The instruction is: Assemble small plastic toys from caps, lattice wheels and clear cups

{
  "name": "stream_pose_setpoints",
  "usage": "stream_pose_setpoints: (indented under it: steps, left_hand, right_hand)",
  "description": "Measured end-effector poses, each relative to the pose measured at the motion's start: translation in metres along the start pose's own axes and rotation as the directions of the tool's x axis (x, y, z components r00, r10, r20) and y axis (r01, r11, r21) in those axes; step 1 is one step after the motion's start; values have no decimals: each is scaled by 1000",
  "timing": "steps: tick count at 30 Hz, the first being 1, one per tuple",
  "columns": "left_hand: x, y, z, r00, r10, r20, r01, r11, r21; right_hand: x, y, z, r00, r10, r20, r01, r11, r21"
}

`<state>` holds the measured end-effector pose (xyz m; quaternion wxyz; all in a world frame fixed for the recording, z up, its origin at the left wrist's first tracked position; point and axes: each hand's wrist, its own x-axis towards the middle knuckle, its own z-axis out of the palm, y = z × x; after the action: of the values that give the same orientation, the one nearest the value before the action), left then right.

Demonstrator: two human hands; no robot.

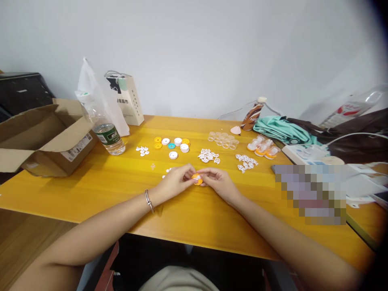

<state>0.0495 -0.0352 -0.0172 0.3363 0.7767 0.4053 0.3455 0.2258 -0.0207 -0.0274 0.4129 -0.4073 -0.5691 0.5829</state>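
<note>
Between my two hands, just above the table (182, 218), is a small round orange piece (198, 181) with a white part on its top. My left hand (178, 180) pinches its left side with thumb and fingers. On its right side the fingers of my right hand (218, 182) are closed around the edge. Beyond my hands lie white lattice-shaped pieces (207, 156), with more white cut-out pieces (246, 162) to the right. Round white, orange and blue caps (173, 155) lie farther left. Small white discs (142, 151) are beside them, and some small white pieces sit partly behind my left hand.
Clear round covers (224, 139) and assembled orange-and-clear pieces (263, 147) are at the back right. A water bottle (108, 137) and open cardboard box (57, 153) stand left. A brown drink bottle (253, 115), green folded cloth (281, 128) and power strip (300, 155) are on the right.
</note>
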Motion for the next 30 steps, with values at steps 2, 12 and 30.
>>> stream_pose_setpoints:
  steps: [2, 12, 30]
  left_hand:
    - [-1, 3, -1, 1000, 21, -4, -20, 999, 45]
    - [-2, 2, -4, 998, 53, 32, -58, 983, 175]
    - [-5, 6, -6, 970, 238, 42, -230, 858, 460]
  right_hand:
    - [0, 1, 0, 1000, -24, -10, 24, 1000, -18]
    - [0, 0, 1, 999, -47, 6, 47, 996, -82]
    - [-4, 0, 8, 996, -89, -21, 89, 996, 2]
